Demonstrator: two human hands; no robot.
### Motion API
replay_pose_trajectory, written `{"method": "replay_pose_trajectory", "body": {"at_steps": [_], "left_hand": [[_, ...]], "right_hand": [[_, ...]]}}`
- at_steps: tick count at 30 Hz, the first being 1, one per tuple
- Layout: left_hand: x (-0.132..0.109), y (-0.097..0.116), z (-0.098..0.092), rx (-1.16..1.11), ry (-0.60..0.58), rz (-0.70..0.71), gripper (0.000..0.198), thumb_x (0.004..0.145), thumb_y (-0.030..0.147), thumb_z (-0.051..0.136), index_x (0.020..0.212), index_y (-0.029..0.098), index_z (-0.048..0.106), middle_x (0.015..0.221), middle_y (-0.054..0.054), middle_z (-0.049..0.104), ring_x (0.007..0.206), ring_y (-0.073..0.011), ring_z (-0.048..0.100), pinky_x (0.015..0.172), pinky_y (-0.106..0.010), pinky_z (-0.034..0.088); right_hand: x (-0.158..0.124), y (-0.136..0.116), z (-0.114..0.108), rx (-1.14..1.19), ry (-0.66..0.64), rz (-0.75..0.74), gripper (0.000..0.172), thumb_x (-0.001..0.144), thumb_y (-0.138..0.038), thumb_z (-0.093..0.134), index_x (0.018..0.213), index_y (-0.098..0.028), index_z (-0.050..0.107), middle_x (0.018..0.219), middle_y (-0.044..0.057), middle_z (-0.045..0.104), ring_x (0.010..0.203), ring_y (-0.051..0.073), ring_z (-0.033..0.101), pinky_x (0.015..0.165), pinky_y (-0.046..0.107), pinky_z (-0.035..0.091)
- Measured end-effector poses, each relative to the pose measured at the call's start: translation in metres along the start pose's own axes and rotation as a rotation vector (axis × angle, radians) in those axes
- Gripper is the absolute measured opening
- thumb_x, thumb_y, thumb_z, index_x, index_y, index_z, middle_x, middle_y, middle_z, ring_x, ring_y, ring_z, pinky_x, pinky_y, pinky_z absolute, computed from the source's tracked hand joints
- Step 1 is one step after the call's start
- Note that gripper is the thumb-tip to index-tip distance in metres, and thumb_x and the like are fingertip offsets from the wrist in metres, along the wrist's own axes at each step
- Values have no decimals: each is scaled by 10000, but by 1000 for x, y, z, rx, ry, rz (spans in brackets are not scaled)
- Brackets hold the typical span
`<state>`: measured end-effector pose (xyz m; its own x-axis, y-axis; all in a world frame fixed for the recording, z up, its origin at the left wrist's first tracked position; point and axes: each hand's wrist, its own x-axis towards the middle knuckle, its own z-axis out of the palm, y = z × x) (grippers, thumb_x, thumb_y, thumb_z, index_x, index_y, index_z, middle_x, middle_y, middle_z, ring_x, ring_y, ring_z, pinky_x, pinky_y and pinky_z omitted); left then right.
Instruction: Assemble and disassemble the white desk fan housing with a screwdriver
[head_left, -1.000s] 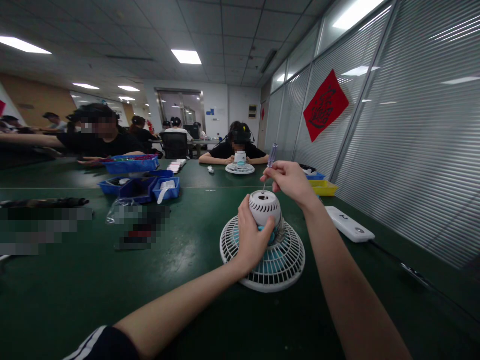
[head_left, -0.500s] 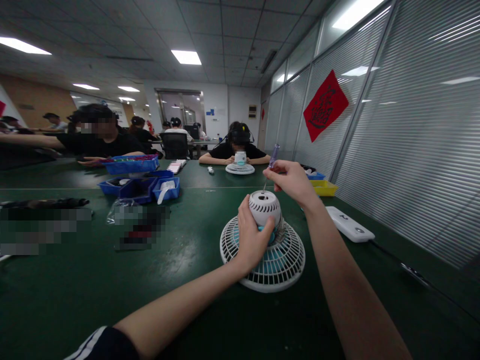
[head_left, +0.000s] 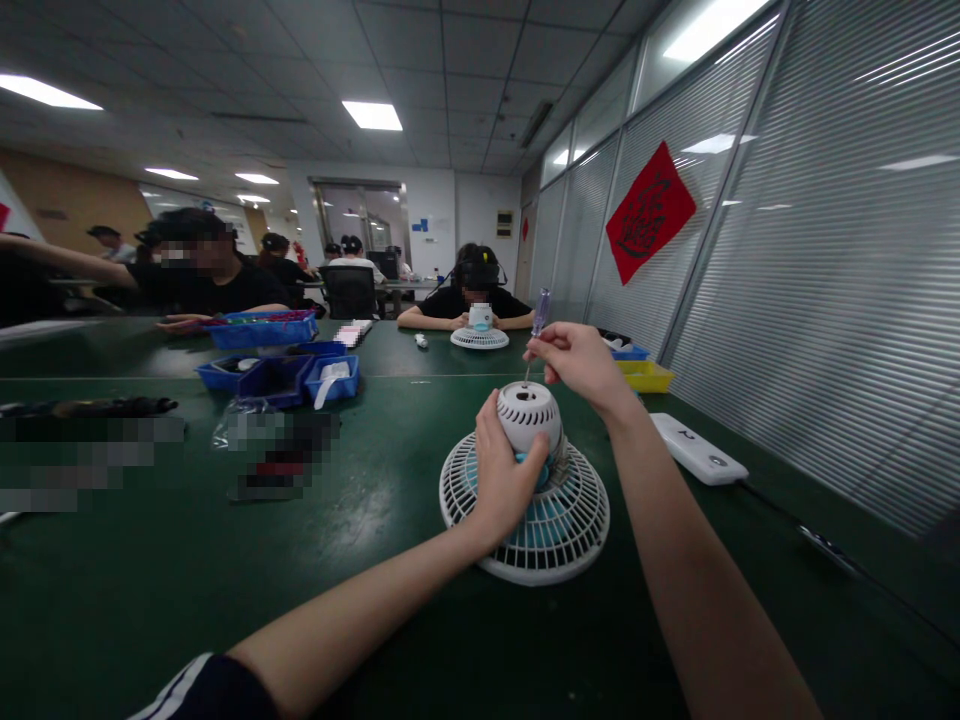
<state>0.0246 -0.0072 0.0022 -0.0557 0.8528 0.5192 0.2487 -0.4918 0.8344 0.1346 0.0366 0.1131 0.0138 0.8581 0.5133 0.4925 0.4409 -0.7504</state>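
Observation:
A small white and light-blue fan (head_left: 531,418) lies with its round grille (head_left: 574,540) face down on the table and its motor housing upward. My left hand (head_left: 504,478) is wrapped round the housing, thumb on the near side. Above the fan, my right hand (head_left: 574,362) pinches a screwdriver (head_left: 540,312) with a clear purple handle. The screwdriver stands nearly upright, and its tip meets the top of the housing beside a dark opening. The exact spot under the tip is too small to make out.
Blue bins (head_left: 276,380) stand at the left, near a clear plastic bag (head_left: 244,425). On the right are a yellow tray (head_left: 646,377) and a white device (head_left: 699,450) with a black cable. Across the green table (head_left: 360,620), a person (head_left: 476,290) holds another fan (head_left: 480,335).
The screwdriver handle has shifted slightly left and become more upright, together with my right hand. My left hand and the fan stay put. At the far left, a person's outstretched arm has moved.

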Motion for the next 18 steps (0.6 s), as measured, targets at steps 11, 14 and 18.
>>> {"method": "replay_pose_trajectory", "body": {"at_steps": [11,14,18], "left_hand": [[-1,5,-1,-8,-5,-18,673,769,306,520,1369,157,254,1403,-155,350,1354,-279,302,1147,-467,192],[-1,4,-2,-13,-5,-18,664,774,304,526,1369,179,261,1401,-144,358,1356,-279,305,1147,-473,196],[-1,3,-1,-3,-9,-17,665,780,301,525,1373,166,253,1411,-152,347,1355,-272,309,1147,-470,199]], "right_hand": [[-3,-2,-3,-179,78,-74,176,810,-283,580,695,-151,566,731,47,668,397,70,496,474,243,412],[-4,-3,-3,-166,71,-60,198,795,-319,605,694,-155,558,708,44,662,401,74,491,464,245,408],[-3,-3,-2,-110,65,-27,206,767,-331,643,706,-156,552,677,46,665,403,75,483,458,245,404]]}}
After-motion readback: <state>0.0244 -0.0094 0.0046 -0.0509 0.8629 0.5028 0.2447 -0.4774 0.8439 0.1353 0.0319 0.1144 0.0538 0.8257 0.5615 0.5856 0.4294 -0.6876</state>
